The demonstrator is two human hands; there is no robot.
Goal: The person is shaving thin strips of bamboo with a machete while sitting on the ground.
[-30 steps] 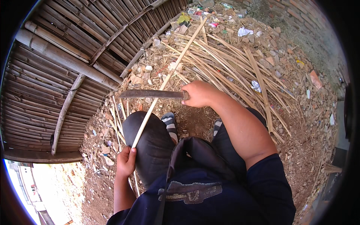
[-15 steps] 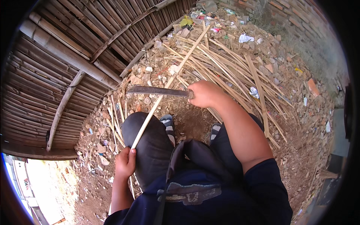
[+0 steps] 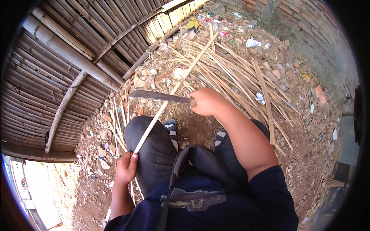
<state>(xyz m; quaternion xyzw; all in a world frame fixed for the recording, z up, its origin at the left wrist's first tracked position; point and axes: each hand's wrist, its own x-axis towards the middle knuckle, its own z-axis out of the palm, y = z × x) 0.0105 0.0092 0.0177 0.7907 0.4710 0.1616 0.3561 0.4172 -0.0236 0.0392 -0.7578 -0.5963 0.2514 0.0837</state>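
Note:
My left hand (image 3: 126,167) is closed round the near end of a long pale bamboo strip (image 3: 155,118), beside my left knee. The strip slants up and away to the right over my thigh, its far end above a heap of similar strips. In my right hand (image 3: 206,101) is the handle of a machete (image 3: 160,96), gripped with the fingers wrapped round it. Its dark blade points left and lies across the strip, in front of my knees. Whether the edge bites into the bamboo I cannot tell.
A heap of split bamboo strips (image 3: 235,77) lies ahead and to the right on rubble-strewn ground. More strips (image 3: 117,121) lie left of my knee. A bamboo slat wall (image 3: 65,65) stands at the left, a brick wall (image 3: 300,27) at the far right. Litter is scattered at the back.
My right hand and the machete have shifted slightly nearer along the strip, toward my knees. My left hand keeps its hold on the bamboo strip.

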